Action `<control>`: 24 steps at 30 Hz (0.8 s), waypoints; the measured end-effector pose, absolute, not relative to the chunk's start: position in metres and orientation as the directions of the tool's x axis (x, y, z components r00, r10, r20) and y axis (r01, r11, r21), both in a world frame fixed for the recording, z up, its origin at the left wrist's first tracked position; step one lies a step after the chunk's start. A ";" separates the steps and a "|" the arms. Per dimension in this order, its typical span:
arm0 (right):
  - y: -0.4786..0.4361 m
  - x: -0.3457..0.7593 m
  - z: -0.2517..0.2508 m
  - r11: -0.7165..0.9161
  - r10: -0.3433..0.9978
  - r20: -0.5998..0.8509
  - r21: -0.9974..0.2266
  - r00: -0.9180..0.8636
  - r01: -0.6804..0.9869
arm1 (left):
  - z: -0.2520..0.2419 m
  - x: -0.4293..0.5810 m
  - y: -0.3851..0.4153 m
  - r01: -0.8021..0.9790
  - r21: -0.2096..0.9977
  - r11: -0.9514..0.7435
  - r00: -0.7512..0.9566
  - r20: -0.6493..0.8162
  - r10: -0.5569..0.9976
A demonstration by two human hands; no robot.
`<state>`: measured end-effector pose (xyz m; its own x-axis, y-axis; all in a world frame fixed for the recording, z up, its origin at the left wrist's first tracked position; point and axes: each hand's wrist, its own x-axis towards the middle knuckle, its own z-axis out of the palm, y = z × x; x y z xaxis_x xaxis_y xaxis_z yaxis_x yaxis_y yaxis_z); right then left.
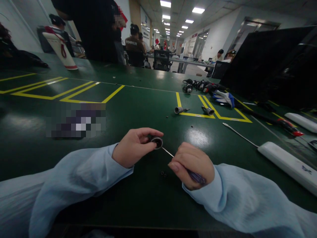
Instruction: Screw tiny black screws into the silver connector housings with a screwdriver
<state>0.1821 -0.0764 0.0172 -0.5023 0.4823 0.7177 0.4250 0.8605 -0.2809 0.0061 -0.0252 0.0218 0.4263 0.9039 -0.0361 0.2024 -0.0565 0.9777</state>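
My left hand point(135, 145) grips a small round metal part point(158, 138), its hollow end turned toward me. In my right hand point(193, 163) is a screwdriver point(196, 177); the fist wraps its dark purple handle. The thin shaft reaches left to the rim of the metal part, though I cannot tell whether the tip is inside or only touching the edge. On the green table below the hands lie small dark nuts or screws point(162, 174). Beyond them rest two similar metal parts, one on the left point(178, 110) and one on the right point(208, 110).
A white power strip point(287, 162) with a cable runs along the right. Farther back are a blue-and-white glove point(224, 98) and a pile of dark metal parts point(195, 85). A blurred-out object point(80, 122) lies left; a white cup-like container point(63, 51) leans behind. People sit in the background.
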 end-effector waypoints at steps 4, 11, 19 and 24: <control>-0.077 0.182 0.019 0.867 0.476 0.694 -0.266 -0.540 0.422 | 0.015 0.006 -0.023 0.208 0.973 -0.095 0.414 0.001 0.910; -0.077 0.182 0.018 0.848 0.492 0.701 -0.251 -0.516 0.467 | 0.017 0.008 -0.024 0.223 0.970 -0.096 0.382 0.003 0.924; -0.086 0.182 0.028 0.700 0.713 0.632 -0.626 -0.302 0.343 | 0.012 0.006 -0.021 0.225 0.970 -0.088 0.382 -0.005 0.924; -0.088 0.190 0.038 0.174 0.967 0.133 -0.968 -0.218 0.181 | 0.013 0.004 -0.019 0.171 0.984 -0.057 0.403 -0.017 0.915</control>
<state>0.1903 -0.0881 0.0379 -0.2175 0.9670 0.1327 0.1808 0.1735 -0.9681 0.0042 -0.0190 0.0133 0.4027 0.9152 -0.0169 0.1710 -0.0570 0.9836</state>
